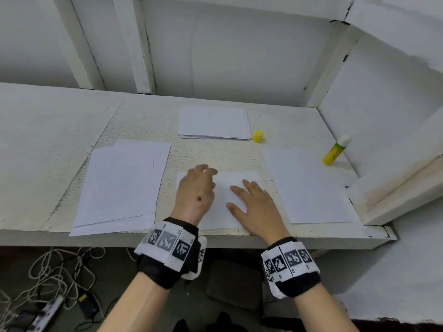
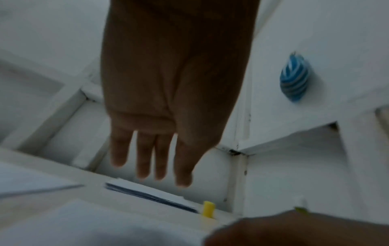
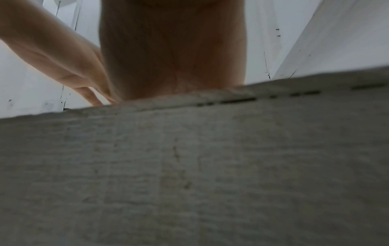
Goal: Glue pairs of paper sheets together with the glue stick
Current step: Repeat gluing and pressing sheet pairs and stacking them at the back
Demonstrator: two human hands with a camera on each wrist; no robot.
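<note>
While the glue stick (image 1: 335, 150) stands uncapped at the bench's (image 1: 323, 121) right, both hands, left hand (image 1: 195, 190) and right hand (image 1: 256, 207), lie spread on the middle sheet (image 1: 227, 185).

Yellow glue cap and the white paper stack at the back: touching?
Apart. In the head view the small yellow glue cap stands just right of the white paper stack, with a sliver of bare table between them.
</note>
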